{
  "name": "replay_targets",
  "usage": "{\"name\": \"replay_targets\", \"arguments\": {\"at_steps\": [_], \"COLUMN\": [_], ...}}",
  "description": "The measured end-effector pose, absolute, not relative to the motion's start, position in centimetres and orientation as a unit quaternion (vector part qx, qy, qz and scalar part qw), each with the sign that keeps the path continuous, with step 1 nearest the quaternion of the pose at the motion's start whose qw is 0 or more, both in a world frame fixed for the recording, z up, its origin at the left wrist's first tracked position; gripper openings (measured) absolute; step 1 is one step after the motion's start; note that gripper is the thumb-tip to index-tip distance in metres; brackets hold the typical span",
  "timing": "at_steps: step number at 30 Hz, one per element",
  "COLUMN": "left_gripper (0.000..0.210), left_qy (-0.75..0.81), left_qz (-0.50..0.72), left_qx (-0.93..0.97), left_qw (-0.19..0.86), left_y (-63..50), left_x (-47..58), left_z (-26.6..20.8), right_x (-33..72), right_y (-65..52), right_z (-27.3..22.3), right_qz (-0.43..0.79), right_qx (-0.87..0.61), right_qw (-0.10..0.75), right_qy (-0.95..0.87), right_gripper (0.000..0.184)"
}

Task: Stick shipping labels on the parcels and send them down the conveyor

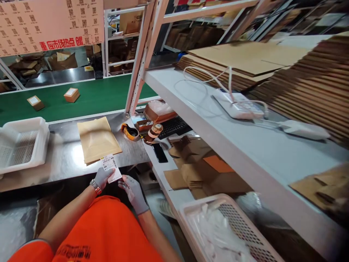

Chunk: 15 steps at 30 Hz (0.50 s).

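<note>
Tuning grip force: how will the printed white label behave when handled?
Probably very light: the label looks small and thin. Likely bendable but not limp, since it shows no clear sag in the left hand.

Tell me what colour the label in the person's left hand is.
The label is mostly white with dark print, best seen in the head view.

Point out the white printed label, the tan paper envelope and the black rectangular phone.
White printed label [112,163], head view: printed face.
Tan paper envelope [99,140], head view: upper face.
Black rectangular phone [159,153], head view: dark face.
</note>
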<state>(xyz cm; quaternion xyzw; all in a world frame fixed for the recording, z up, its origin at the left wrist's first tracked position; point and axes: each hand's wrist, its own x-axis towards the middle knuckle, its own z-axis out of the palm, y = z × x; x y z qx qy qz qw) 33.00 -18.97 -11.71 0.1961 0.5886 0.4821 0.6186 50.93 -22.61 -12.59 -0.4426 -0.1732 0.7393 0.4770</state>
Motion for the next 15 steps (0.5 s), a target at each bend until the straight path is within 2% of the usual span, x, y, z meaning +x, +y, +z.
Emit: {"name": "replay_targets", "arguments": {"at_steps": [5,10,15], "left_gripper": [0.043,0.042,0.045], "left_qy": [0.591,0.6,0.604], "left_qz": [0.477,0.455,0.428], "left_qx": [0.195,0.218,0.28], "left_qw": [0.62,0.621,0.611], "left_y": [-19.12,-19.15,-19.24], "left_x": [33.49,33.88,33.88], "left_z": [-11.42,-11.18,-11.71], "right_x": [51.21,51.59,51.91], "right_y": [-22.77,-23.0,-23.16], "right_z": [-12.39,-12.2,-12.45], "right_qz": [0.739,0.737,0.735], "right_qx": [-0.451,-0.441,-0.437], "right_qw": [0.468,0.485,0.494], "right_qy": [-0.177,-0.164,-0.157], "right_gripper": [0.05,0.039,0.038]}}
